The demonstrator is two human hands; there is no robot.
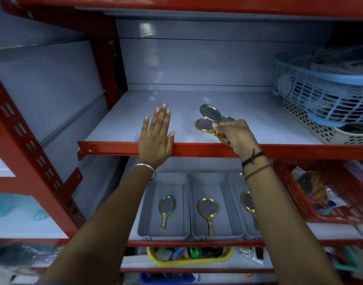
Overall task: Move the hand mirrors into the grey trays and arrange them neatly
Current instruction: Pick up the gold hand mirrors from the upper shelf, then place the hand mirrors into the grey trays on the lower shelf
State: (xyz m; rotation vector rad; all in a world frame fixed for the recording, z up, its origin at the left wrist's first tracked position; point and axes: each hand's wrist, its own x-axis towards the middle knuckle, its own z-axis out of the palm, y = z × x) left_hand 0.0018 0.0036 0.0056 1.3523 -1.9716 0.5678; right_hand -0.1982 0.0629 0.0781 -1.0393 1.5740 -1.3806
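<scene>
My right hand (235, 135) grips the handle of a gold-framed hand mirror (210, 113), lifted above the upper shelf (135, 124). Two more gold mirrors lie on that shelf under it, one (204, 124) to the left and one (228, 119) partly hidden behind my fingers. My left hand (155, 138) rests flat and open on the shelf's red front edge. On the shelf below stand three grey trays side by side: the left tray (149, 204), the middle tray (225, 210) and the right tray (235, 186). Each holds one gold mirror; my right forearm covers much of the right one.
A blue basket (320, 89) sits on a white perforated basket (312, 124) at the upper shelf's right. A red basket (295, 194) stands right of the trays. A yellow bin (188, 261) of combs sits lower down. Red uprights (32, 153) frame the left.
</scene>
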